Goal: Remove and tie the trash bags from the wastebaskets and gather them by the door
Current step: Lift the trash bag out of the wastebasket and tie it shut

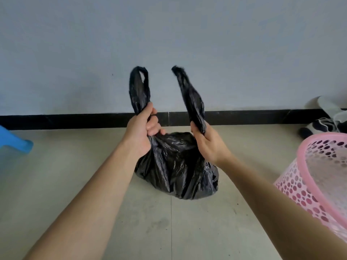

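A filled black trash bag (176, 166) rests on the tiled floor in front of the wall. Its two handle loops stick up above my hands, apart from each other and untied. My left hand (142, 132) is closed around the base of the left handle (139, 89). My right hand (208, 145) grips the base of the right handle (191, 98). A pink perforated wastebasket (319, 177) stands at the right edge, tilted toward me, with no bag lining it.
A black baseboard (75, 121) runs along the pale wall just behind the bag. A blue plastic object (13, 141) pokes in at the left edge. Black and white shoes or clothing (324, 119) lie at the far right by the wall.
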`<state>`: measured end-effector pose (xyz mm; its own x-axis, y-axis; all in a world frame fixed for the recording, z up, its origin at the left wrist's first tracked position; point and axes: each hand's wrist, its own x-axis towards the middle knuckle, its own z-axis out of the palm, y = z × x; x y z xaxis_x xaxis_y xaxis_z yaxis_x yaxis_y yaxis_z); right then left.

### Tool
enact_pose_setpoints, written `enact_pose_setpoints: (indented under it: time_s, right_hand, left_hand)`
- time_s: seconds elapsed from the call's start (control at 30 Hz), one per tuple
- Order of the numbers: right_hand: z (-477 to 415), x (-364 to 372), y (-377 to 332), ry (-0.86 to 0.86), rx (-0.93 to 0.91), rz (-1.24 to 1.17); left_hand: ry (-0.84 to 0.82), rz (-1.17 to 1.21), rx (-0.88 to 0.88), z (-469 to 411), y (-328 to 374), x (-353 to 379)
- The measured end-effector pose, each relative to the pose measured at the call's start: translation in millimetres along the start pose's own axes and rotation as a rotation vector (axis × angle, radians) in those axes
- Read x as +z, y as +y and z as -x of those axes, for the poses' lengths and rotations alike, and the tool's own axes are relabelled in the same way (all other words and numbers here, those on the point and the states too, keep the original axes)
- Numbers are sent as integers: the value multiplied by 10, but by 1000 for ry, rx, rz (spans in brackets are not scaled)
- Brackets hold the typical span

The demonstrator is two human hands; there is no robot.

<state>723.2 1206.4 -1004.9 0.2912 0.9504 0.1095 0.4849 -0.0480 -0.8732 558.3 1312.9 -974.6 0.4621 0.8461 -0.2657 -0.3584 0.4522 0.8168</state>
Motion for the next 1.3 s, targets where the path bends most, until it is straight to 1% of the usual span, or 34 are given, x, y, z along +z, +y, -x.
enact_pose_setpoints:
  time_s: [0.07,0.13,0.27,0.33,0.37,0.43,0.5,0.6,0.63,0.7,0.8,0.9,0.97,1.03,1.1,1.17,1.23,1.3]
  right_hand:
    - [-23,-57,-5,-80,-82,162]
    - [-51,-116,-29,-183,-123,287]
    - [-33,-173,-85,-359,-107,407]
    - [2,-164,-143,-454,-76,433]
    - [11,-155,-174,-497,-58,460]
    - [13,-161,-214,-549,-10,507]
    - [-16,-204,-207,-562,44,465]
    - [-68,-331,-162,-504,129,364]
    - [-68,-373,-149,-480,170,284]
    - [-50,-435,-147,-370,226,33]
    - [-74,-510,-255,-144,229,-284]
    - [-171,-572,-408,-57,267,-525]
    - [-222,-565,-464,-25,234,-608]
    - [-257,-533,-499,48,159,-680]
    - [-288,-584,-507,170,93,-807]
    - [-306,-743,-489,276,81,-925]
    - [-315,-915,-441,326,106,-914]
    - [-311,-970,-426,289,160,-809]
  left_hand:
    - [-80,-130,-71,10,9,-33]
    - [-209,-281,-109,17,22,-96]
    - [-432,-561,-140,126,-5,-167]
    - [-507,-581,-185,206,-35,-148]
    - [-514,-562,-198,219,-65,-145]
    - [-439,-490,-202,222,-120,-121]
    - [-364,-436,-173,231,-128,-74]
    - [-332,-360,-201,237,-132,-16]
    - [-321,-341,-219,236,-141,-5]
    - [-311,-329,-240,232,-159,6]
    - [-340,-370,-237,243,-183,39]
    - [-363,-437,-224,272,-197,92]
    - [-382,-465,-210,295,-207,110]
    - [-398,-439,-191,320,-213,100]
    - [-370,-334,-163,329,-211,48]
    - [-308,-222,-139,313,-196,-50]
    - [-270,-202,-126,304,-183,-144]
    - [-262,-233,-130,310,-190,-188]
